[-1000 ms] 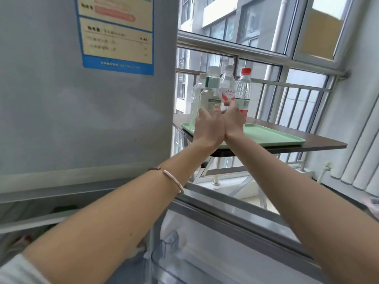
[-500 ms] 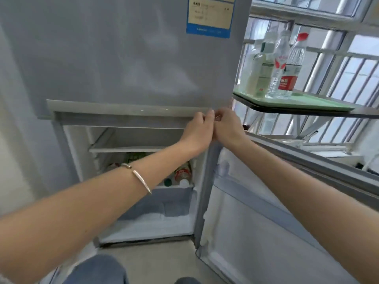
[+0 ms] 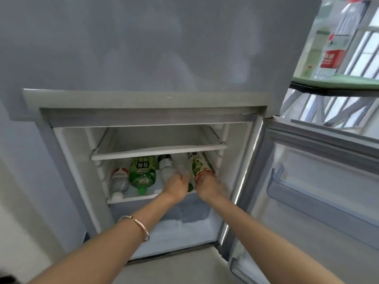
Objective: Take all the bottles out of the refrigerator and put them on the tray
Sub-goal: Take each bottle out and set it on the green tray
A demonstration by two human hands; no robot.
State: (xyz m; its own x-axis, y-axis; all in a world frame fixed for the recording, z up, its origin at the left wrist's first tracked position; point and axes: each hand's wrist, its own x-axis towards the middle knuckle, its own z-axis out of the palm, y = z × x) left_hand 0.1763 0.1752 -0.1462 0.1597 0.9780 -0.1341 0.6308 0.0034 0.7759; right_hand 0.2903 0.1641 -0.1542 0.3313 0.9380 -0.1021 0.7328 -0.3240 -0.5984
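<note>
Lying on the refrigerator [image 3: 143, 58] shelf, bottles meet the left hand [image 3: 178, 189] gripping a clear bottle [image 3: 182, 167], the right hand [image 3: 209, 186] a green-labelled one [image 3: 200, 166].

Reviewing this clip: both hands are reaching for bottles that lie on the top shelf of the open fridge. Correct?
Not quite. The head view shows the top shelf bare; the bottles lie on the shelf below it. The rest holds: the left hand and right hand both reach for bottles in the open fridge.
</note>
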